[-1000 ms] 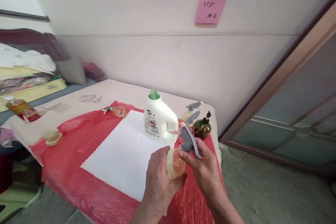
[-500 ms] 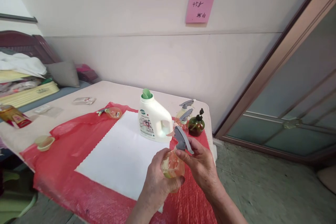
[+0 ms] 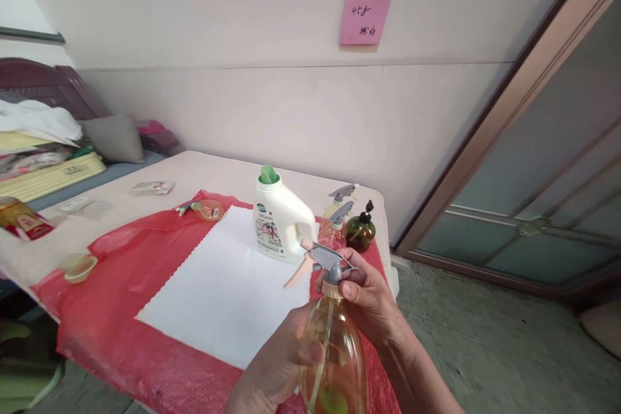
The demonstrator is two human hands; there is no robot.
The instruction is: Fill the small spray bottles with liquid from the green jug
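A see-through amber spray bottle (image 3: pixel 342 343) stands upright between my hands, with a thin tube inside and a grey and peach trigger head on top. My left hand (image 3: pixel 284 352) is wrapped round the bottle's body from the left. At the neck, my right hand (image 3: pixel 366 294) grips the collar just under the spray head (image 3: pixel 330 262). Behind it, a white detergent jug (image 3: pixel 279 220) with a green measuring cup in its mouth rests on a white sheet (image 3: pixel 213 291). Two more trigger spray bottles (image 3: pixel 332 233) and a dark green pump bottle (image 3: pixel 360 231) stand right of the jug.
Red plastic sheeting (image 3: pixel 111 297) covers part of the table (image 3: pixel 218 168). Another spray bottle (image 3: pixel 208 209) lies on its side there, and a small bowl (image 3: pixel 78 268) sits at the left. A pink note (image 3: pixel 366 16) is taped to the wall. A glass-panelled door (image 3: pixel 533 207) stands right.
The spray bottle has come closer to me and turned more upright, its nozzle now pointing left. My right hand has shifted from the trigger head to the collar.
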